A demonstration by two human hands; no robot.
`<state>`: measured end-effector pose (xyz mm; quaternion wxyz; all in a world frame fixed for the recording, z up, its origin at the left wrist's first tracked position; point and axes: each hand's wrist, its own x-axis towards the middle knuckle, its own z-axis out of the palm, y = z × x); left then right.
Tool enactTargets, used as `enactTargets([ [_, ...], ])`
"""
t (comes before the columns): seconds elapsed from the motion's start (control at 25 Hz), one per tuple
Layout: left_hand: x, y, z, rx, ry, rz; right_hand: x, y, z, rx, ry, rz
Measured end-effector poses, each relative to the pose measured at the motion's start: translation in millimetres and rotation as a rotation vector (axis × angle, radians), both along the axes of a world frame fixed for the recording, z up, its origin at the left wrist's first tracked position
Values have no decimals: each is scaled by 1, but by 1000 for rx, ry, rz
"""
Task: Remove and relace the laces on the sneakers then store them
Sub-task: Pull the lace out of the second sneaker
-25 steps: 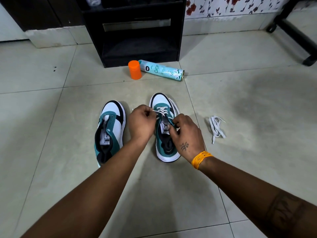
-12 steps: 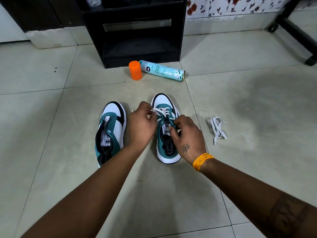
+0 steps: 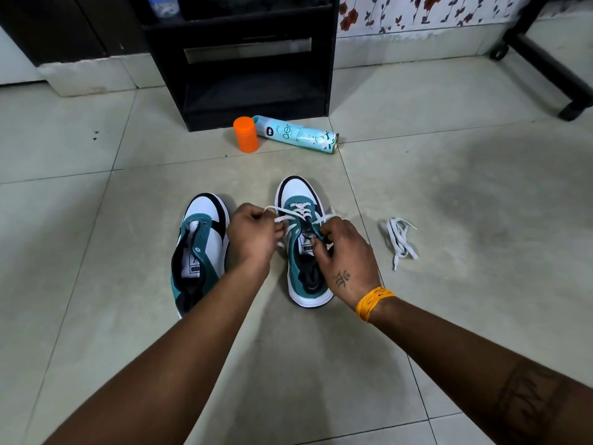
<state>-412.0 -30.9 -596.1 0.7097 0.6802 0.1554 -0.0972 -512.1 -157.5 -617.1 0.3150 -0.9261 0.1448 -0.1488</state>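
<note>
Two teal, white and black sneakers stand side by side on the tiled floor. The left sneaker has no lace in its eyelets. The right sneaker carries a white lace crossed through its front eyelets only. My left hand is closed on the lace's left end, drawn out to the left of the shoe. My right hand pinches the lace's other end at the right eyelet row, beside the tongue. A second white lace lies loose in a small heap on the floor, right of the shoes.
An orange cap stands and a light-blue spray can lies on the floor beyond the shoes. Behind them is a black open shelf unit. A black chair base reaches in at the far right.
My left hand has drawn the lace end further out to the left, so longer lace strands show across the right sneaker. My right hand shifted slightly at the eyelets.
</note>
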Motion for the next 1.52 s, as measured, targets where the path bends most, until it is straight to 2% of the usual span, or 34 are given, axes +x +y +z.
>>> enactTargets([
  [0.04,-1,2,-1,147,-73,-47,0,0,0,3,-5,-1],
  [0.08,-2,7,-2,378,-234,-152,0,1,0,2,-10,-1],
  [0.16,1,15,-8,824,-647,-381,1,0,-1,-6,-20,-1],
  [0.2,2,16,-6,928,-787,-465,1,1,0,-10,-22,0],
  [0.28,4,14,-3,975,-892,-536,0,1,0,-11,-21,-1],
  [0.32,0,13,-5,914,-856,-523,0,1,0,-8,-20,-1],
  [0.36,-3,10,-6,757,-745,-445,0,0,0,-4,-17,1],
  [0.44,-2,5,-2,132,-262,-152,0,0,0,0,-12,6],
  [0.48,0,3,0,-78,-65,-53,0,0,0,-2,-13,5],
  [0.52,1,3,2,-115,15,-31,0,0,1,-2,-11,2],
  [0.56,2,4,2,6,-9,-55,0,0,1,0,-5,1],
  [0.6,1,7,3,230,-119,-114,0,0,2,2,-1,2],
  [0.68,-1,15,0,764,-455,-260,0,0,2,4,0,4],
  [0.72,-1,16,-2,930,-628,-333,0,0,2,5,1,3],
  [0.8,1,12,-4,1050,-892,-477,0,0,2,0,10,2],
  [0.88,3,8,-6,995,-994,-574,1,0,3,-1,15,2],
  [0.92,2,7,-8,909,-947,-541,0,1,3,0,14,2],
  [0.96,4,6,-9,759,-805,-438,0,0,4,1,12,-1],
  [1.04,8,5,-7,407,-372,-172,0,-1,4,10,5,-8],
  [1.08,10,6,-9,340,-259,-123,-1,-2,3,12,3,-10],
  [1.12,12,8,-10,397,-298,-144,-1,-2,4,11,1,-9],
  [1.2,8,12,-9,551,-516,-306,-1,-1,4,6,-4,-3],
  [1.28,4,10,-9,596,-649,-442,0,-1,4,0,-7,-5],
  [1.4,2,9,-9,744,-680,-486,1,0,3,0,-1,-9],
  [1.44,3,8,-7,669,-578,-401,1,0,3,3,2,-10],
  [1.52,4,5,5,181,-160,-128,1,-1,4,8,9,-11],
])
